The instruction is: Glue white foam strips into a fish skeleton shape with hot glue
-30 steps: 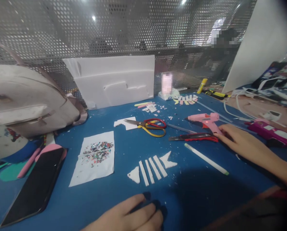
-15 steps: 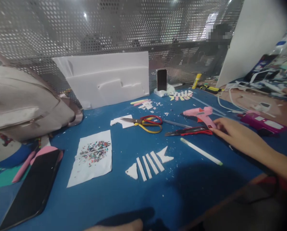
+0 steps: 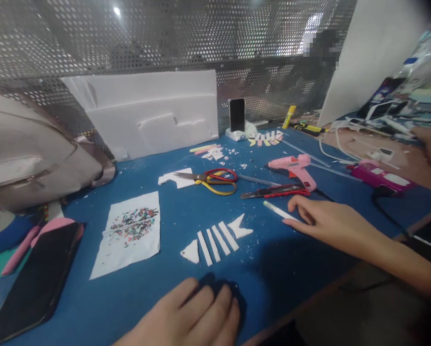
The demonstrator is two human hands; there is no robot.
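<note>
Perforated metal screening (image 3: pixel 158 43) stands at the far side of your blue desk (image 3: pixel 107 312), and a large white sheet (image 3: pixel 110 129) is propped before it, beyond the scissors (image 3: pixel 201 178). The scissors have one red and one yellow handle; their blades lie over a white offcut (image 3: pixel 168 179).

Nearer to you than the scissors, white fish pieces lie flat: a head (image 3: pixel 190 252), four narrow strips (image 3: pixel 214 245) with gaps between, and a forked tail (image 3: pixel 240 226). Your left hand (image 3: pixel 197 312) is nearer still, below the fish pieces, its fingers curled side by side; its thumb is hidden, so grip cannot be determined.

Your right hand (image 3: pixel 314 216), to the right of the scissors, is at a white pen (image 3: pixel 275 210). Thumb and forefinger lie on either side of it; whether they clamp it cannot be told.

Also noted right of the scissors: a red-and-black utility knife (image 3: pixel 280 191) and a pink glue gun (image 3: pixel 291 166). Left of and nearer than the scissors, white paper (image 3: pixel 103 259) bears multicoloured flakes (image 3: pixel 139 223).
</note>
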